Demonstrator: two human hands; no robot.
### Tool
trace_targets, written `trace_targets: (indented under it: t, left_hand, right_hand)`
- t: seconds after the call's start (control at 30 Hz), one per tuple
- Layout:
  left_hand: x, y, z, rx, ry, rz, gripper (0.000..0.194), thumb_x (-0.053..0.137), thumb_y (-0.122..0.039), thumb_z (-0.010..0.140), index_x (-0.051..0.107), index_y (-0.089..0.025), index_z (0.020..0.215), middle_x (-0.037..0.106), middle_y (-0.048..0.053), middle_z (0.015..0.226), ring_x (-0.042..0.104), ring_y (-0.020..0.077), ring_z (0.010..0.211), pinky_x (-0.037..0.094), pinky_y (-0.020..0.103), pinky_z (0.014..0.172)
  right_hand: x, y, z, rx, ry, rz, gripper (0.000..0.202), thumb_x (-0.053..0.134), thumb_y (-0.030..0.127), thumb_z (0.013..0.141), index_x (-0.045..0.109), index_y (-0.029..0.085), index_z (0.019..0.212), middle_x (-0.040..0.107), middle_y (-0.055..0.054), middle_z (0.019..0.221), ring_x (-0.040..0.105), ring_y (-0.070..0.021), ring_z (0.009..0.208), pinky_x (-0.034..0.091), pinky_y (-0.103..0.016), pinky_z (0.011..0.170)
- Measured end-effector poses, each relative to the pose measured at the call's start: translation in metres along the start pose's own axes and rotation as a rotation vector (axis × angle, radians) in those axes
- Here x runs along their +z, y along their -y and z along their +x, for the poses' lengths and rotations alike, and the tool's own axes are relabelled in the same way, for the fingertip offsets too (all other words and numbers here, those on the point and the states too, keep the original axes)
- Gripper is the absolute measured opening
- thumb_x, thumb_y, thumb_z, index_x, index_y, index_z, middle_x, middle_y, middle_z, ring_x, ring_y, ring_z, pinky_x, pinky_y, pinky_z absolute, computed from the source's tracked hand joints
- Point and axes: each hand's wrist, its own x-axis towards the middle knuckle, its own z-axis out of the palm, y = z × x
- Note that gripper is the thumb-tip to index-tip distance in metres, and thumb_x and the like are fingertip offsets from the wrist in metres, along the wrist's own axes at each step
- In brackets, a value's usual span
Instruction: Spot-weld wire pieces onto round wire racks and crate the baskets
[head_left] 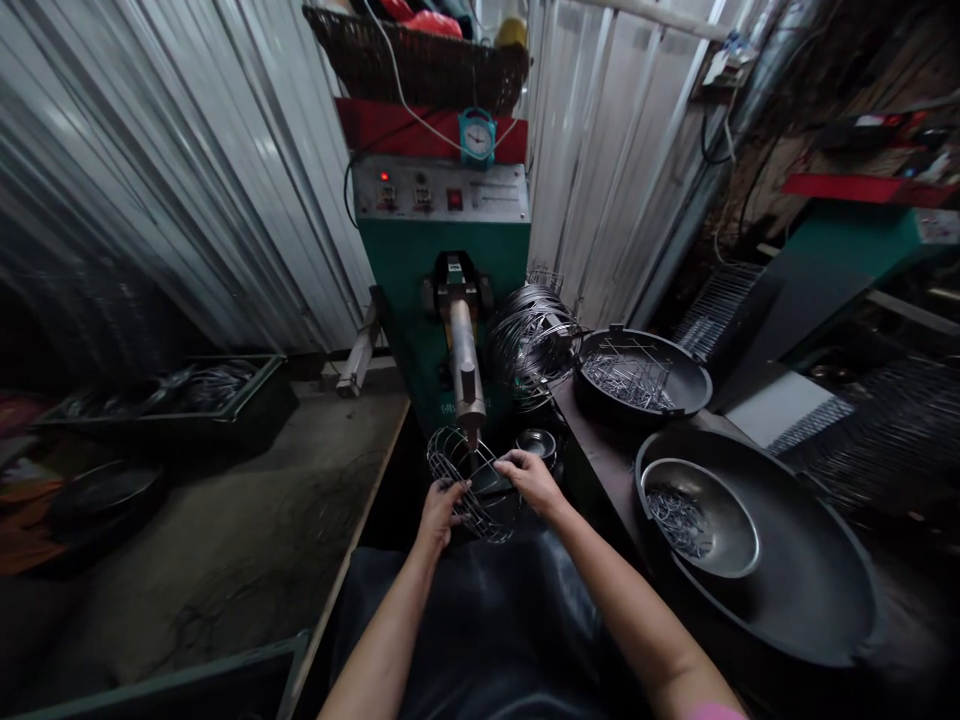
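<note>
In the head view, a curved wire basket (445, 449) of thin metal rods is at the lower tip of the machine's electrode arm (463, 345). My left hand (439, 512) grips its near left side, fingers closed round the rods. On the right, my right hand (534, 482) is pinched close to the basket's edge and the electrode tip; what lies between its fingertips is too small to make out. The arm juts from a green spot welder (397, 262) with a lit red light on its panel. Dark cloth covers my lap.
Wire rings (534, 335) hang right of the welder. A black pan (694, 385) holds short wire pieces; a larger pan (810, 560) holds a metal bowl (739, 530) with small wire parts. A green bin (259, 385) stands left. Another machine (847, 260) is at right.
</note>
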Motion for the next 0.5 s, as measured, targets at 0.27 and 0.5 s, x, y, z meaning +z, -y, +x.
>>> trace_targets:
  t: [0.27,0.5]
  left_hand:
    - [0.000,-0.001,-0.002,0.008,0.006,-0.038,0.046,0.076,-0.036,0.051,0.049,-0.017,0.083,0.047,-0.003,0.067,0.046,0.0082,0.054,0.048,0.026,0.045]
    - [0.000,0.003,-0.001,-0.117,0.079,-0.121,0.039,0.072,-0.040,0.056,0.054,-0.016,0.080,0.045,-0.003,0.062,0.044,0.0086,0.051,0.048,0.029,0.048]
  right_hand:
    - [-0.008,-0.004,-0.013,0.042,0.046,0.027,0.026,0.065,0.040,0.065,0.063,0.016,0.075,0.060,0.001,0.068,0.054,-0.0128,0.063,0.041,-0.024,0.060]
    - [-0.015,-0.009,-0.032,0.061,0.088,0.039,0.021,0.066,0.036,0.065,0.061,0.017,0.071,0.058,0.003,0.064,0.051,-0.0110,0.060,0.041,-0.023,0.061]
